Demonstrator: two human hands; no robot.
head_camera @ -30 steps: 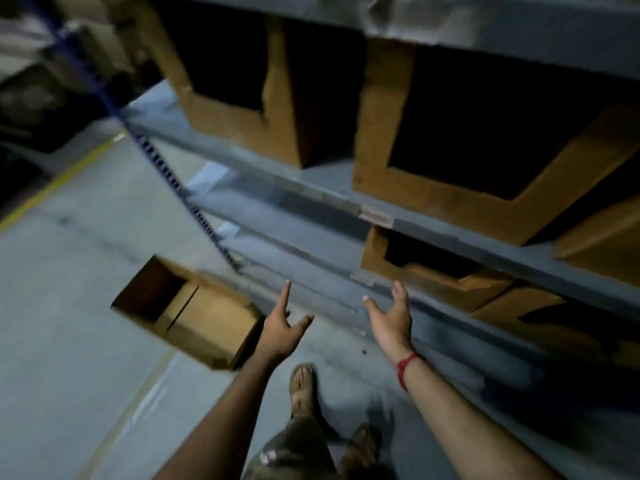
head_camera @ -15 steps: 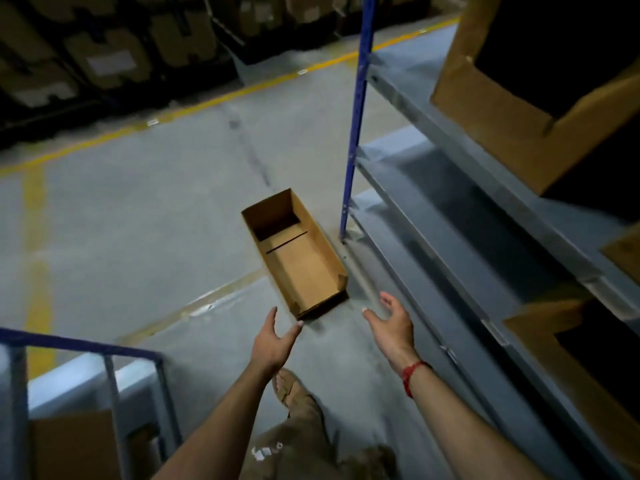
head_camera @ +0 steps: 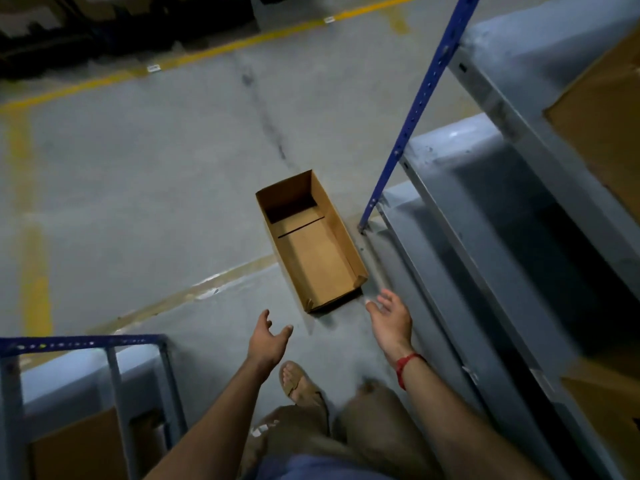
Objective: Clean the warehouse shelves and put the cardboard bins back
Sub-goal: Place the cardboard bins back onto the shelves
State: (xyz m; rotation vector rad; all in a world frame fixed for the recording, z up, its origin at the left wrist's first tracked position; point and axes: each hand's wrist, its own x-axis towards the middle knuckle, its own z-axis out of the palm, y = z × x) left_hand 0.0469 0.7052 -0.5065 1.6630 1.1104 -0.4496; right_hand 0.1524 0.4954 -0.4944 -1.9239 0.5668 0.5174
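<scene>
An empty open-topped cardboard bin (head_camera: 311, 244) lies on the concrete floor beside the shelf's blue upright (head_camera: 412, 116). My left hand (head_camera: 268, 337) reaches forward, fingers spread and holding nothing, just short of the bin's near end. My right hand (head_camera: 391, 318), with a red band at the wrist, is also held out with relaxed fingers, close to the bin's near right corner and not touching it. Grey metal shelves (head_camera: 460, 216) run along the right, with cardboard bins (head_camera: 602, 126) on the upper levels.
A second blue-framed rack (head_camera: 83, 344) with a cardboard bin (head_camera: 79, 448) stands at the lower left. Yellow lines (head_camera: 221, 50) mark the floor. My sandalled foot (head_camera: 298, 382) is below my hands. Dark stacked goods fill the far side of the aisle.
My view has swung from the shelf front down the aisle to the floor. The bin on the floor is now centred ahead, and both hands have stayed out in front, nearer to it.
</scene>
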